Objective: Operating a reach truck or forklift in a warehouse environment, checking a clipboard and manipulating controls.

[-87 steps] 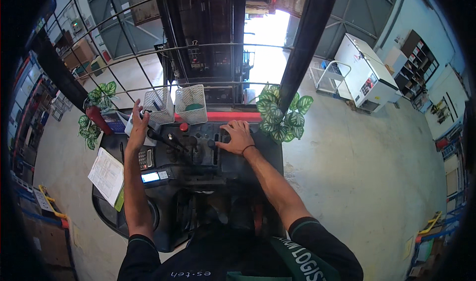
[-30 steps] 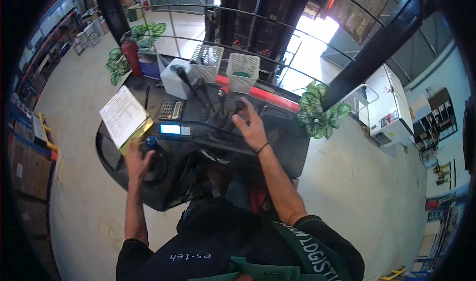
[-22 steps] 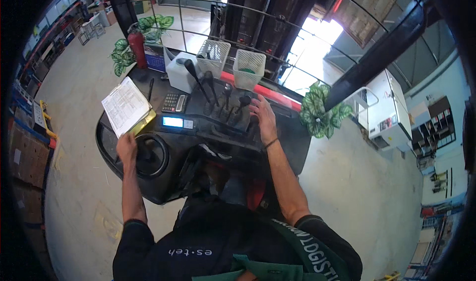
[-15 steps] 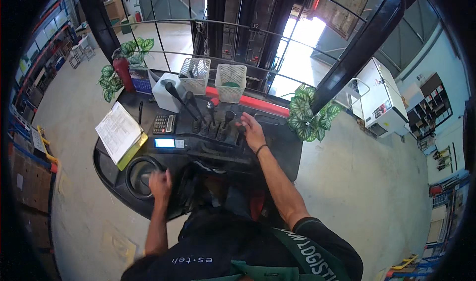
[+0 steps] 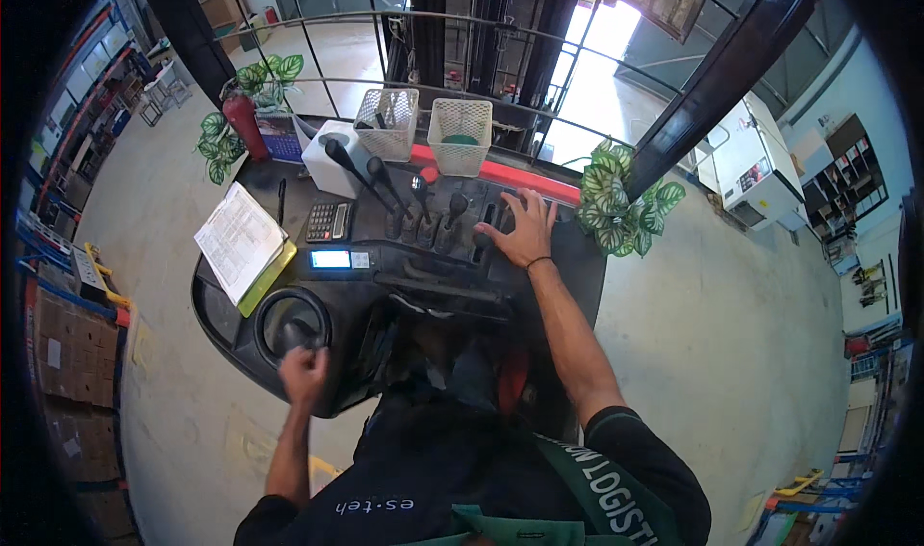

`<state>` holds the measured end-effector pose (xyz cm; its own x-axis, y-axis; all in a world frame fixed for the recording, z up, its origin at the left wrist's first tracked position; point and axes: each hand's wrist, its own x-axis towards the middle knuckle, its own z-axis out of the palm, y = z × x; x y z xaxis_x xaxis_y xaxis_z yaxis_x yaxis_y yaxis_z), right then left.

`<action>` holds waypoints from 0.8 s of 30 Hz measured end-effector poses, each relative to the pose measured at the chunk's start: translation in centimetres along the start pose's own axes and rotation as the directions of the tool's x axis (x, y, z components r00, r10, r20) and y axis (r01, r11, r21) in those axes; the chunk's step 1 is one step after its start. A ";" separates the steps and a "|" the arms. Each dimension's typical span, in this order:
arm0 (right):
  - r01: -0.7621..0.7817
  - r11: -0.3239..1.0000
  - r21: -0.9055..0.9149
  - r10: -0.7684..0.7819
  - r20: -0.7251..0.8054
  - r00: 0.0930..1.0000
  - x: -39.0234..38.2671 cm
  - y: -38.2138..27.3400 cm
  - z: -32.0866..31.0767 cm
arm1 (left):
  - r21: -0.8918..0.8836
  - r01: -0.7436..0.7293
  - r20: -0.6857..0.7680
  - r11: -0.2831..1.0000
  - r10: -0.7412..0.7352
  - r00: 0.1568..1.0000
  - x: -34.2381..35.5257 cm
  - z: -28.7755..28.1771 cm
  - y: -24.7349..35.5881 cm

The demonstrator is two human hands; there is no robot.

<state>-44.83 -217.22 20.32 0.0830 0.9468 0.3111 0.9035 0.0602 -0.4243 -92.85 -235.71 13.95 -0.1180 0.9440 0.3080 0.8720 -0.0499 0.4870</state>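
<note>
My left hand [image 5: 303, 375] is closed at the near rim of the small black steering wheel [image 5: 261, 326], beside a dark knob within it; its fingers are partly smeared. At the right of the black console [image 5: 568, 267], my right hand [image 5: 526, 233] lies with fingers spread and stretched forward. Its thumb is beside a short black lever [image 5: 480, 244], and I cannot tell whether they touch. Several black-knobbed control levers [image 5: 421, 195] stand to the left of this hand. A small lit display [image 5: 332, 259] sits between the wheel and the levers.
A clipboard with papers [image 5: 239, 243], a calculator [image 5: 328, 221], a white box [image 5: 332, 166] and two white mesh baskets [image 5: 460, 151] lie along the console. Beyond stand a wire guard and a dark mast [image 5: 472, 36]. Leafy plants [image 5: 630, 199] flank it; a red extinguisher-like cylinder [image 5: 243, 125] is at left.
My right hand has moved forward, its fingers now spreading over the console. My left hand has shifted to the wheel's near rim. The whole view has shifted slightly.
</note>
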 end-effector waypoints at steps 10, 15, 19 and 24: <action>-0.001 1.000 -0.004 0.001 -0.057 0.998 0.3 -2.5 2.7 | 0.207 0.267 -0.206 0.941 -0.225 0.952 17.7 -1.5 -8.6; 0.010 0.998 0.058 -0.007 -0.040 0.999 0.6 -0.7 1.9 | 0.214 0.205 -0.089 0.955 -0.190 0.978 18.4 0.0 -4.8; 0.029 0.998 0.055 -0.028 -0.021 0.999 1.3 -0.1 0.1 | 0.248 0.311 -0.119 0.918 -0.289 0.950 17.9 -2.1 -6.0; 0.077 0.995 0.067 -0.077 -0.003 0.997 2.2 0.7 -1.1 | 0.247 0.286 -0.211 0.926 -0.237 0.948 15.7 -3.4 -7.1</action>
<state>-43.58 -215.46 21.63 0.0147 0.9383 0.3455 0.8771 0.1538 -0.4550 -102.53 -221.62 18.08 -0.4187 0.8385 0.3487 0.8908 0.3047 0.3371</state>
